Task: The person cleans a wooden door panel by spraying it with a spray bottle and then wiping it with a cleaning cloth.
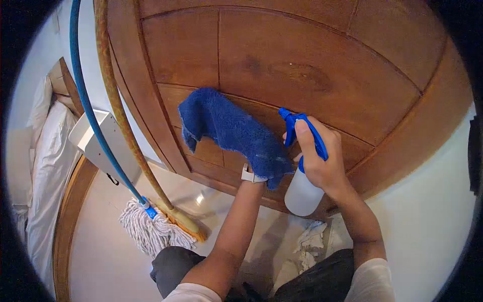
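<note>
A blue terry cloth [236, 128] is wrapped over my left hand and held up at the wooden door panel [312, 75]. It hides the fingers; only the wrist with a light-coloured band [250, 173] shows below it. To its right, my right hand [322, 156] is closed round the neck and trigger of a spray bottle [303, 194]. The bottle has a translucent white body and a blue spray head, and its nozzle points up and left toward the panel.
On the left, a string mop [156, 229] with a blue handle and a broom [186, 224] with a patterned handle lean upright. A white box-like container [103, 136] stands behind them. Crumpled pale scraps [312, 236] lie on the floor [110, 236] near my legs.
</note>
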`<state>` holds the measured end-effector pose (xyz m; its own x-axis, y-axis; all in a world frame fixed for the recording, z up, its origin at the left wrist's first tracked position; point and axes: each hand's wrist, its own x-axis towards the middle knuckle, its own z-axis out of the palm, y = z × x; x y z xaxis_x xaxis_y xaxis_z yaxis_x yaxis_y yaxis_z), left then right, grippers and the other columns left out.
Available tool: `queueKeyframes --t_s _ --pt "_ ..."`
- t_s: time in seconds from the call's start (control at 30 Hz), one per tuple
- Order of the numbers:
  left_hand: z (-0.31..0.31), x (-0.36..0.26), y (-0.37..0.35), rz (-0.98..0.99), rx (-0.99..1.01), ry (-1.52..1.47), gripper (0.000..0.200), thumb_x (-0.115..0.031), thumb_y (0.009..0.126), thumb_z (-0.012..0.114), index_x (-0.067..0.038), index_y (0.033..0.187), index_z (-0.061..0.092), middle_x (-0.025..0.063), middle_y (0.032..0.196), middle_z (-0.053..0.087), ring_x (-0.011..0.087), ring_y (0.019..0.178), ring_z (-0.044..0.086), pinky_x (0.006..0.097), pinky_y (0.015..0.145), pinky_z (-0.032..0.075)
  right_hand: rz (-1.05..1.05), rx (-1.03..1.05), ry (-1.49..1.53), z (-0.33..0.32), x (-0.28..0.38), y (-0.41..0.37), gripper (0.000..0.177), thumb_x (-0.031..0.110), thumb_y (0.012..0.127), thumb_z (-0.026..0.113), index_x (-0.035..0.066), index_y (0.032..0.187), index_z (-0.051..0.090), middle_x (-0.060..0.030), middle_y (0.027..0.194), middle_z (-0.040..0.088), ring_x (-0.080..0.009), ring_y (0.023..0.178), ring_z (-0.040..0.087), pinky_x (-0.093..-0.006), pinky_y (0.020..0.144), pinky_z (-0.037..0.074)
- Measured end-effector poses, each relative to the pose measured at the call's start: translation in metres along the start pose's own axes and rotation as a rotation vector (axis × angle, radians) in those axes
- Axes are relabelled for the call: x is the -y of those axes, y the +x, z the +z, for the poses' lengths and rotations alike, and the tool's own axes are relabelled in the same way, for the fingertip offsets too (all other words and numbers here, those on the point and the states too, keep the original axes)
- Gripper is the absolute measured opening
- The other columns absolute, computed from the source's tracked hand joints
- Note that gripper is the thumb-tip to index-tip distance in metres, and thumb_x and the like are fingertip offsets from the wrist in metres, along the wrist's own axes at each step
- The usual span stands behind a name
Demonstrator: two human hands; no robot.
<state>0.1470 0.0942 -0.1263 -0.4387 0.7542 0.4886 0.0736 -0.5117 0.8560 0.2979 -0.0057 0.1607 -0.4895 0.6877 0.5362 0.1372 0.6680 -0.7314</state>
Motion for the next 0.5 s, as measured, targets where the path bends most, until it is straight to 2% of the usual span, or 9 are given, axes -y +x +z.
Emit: queueKeyframes --t_s 0.2,0.3,0.5 --pt "0.004 -0.022 -0.003 -0.006 0.017 -0.057 0.020 -0.030 0.105 0.056 -0.012 0.112 0.058 0.0077 0.105 0.055 0.0243 0.100 0.050 0.0402 0.095 0.045 0.016 -0.003 -0.028 -0.006 0.001 0.001 0.032 0.028 0.104 0.060 0.000 0.090 0.067 -0.0090 0.067 0.064 -0.0132 0.058 0.060 -0.0303 0.058 0.047" --pt "0.006 -0.028 -0.004 0.001 0.011 -0.066 0.021 -0.031 0.105 0.057 -0.012 0.114 0.057 0.0079 0.108 0.054 0.0246 0.102 0.050 0.0405 0.096 0.043 0.028 0.090 -0.091 -0.016 0.003 0.003 0.044 0.034 0.109 0.046 -0.005 0.110 0.068 -0.0113 0.091 0.074 -0.0141 0.077 0.070 -0.0281 0.058 0.058" --pt "0.014 -0.038 -0.012 0.019 -0.002 -0.061 0.023 -0.031 0.105 0.057 -0.012 0.117 0.056 0.0083 0.113 0.052 0.0252 0.107 0.048 0.0410 0.099 0.041 0.015 0.094 -0.058 -0.021 0.007 0.005 0.045 0.034 0.109 0.044 -0.005 0.112 0.068 -0.0114 0.092 0.073 -0.0152 0.080 0.071 -0.0278 0.058 0.058"
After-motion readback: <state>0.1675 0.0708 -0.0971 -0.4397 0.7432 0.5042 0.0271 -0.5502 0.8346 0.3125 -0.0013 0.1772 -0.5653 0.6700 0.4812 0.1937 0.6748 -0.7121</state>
